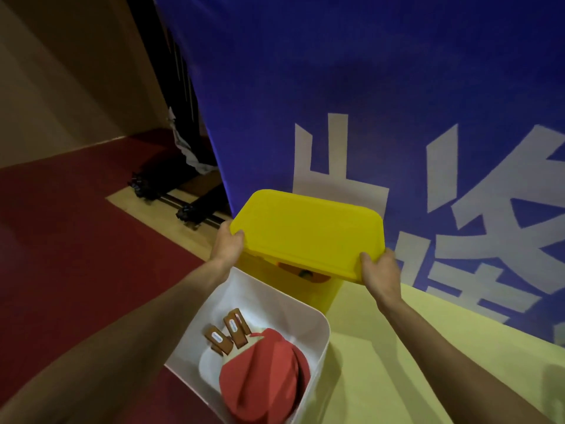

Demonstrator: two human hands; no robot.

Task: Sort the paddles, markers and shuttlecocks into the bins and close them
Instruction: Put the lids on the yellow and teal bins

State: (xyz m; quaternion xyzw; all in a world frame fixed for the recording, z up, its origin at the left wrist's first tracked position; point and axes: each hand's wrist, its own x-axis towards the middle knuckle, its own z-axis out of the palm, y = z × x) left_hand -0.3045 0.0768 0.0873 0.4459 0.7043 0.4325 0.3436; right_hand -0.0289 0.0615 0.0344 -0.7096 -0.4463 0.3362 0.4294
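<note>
Paddles [264, 370] with red faces lie stacked in the white bin [324, 333] at lower centre of the frame, wooden handles pointing toward upper left. This bin has no lid on it, and no lid for it is in view.

Directly above it in the frame stands the yellow bin [318, 293]. The yellow lid [305, 234] is held over its opening, tilted, with the near edge raised clear of the rim. It is not seated. Through the gap an orange object [318, 277] shows inside; its type cannot be determined.

The left hand [229, 244] grips the lid's left corner, thumb on top. The right hand [380, 270] grips the near right corner in the same way.

Both bins rest on a pale yellow surface [397, 347] in front of a blue banner [336, 87].

Task status, as judged: paddles sorted; yellow bin filled and in the closing step. Remaining: press the yellow lid down, then close the white bin. Markers and shuttlecocks are not visible, so their sorting cannot be confirmed.
</note>
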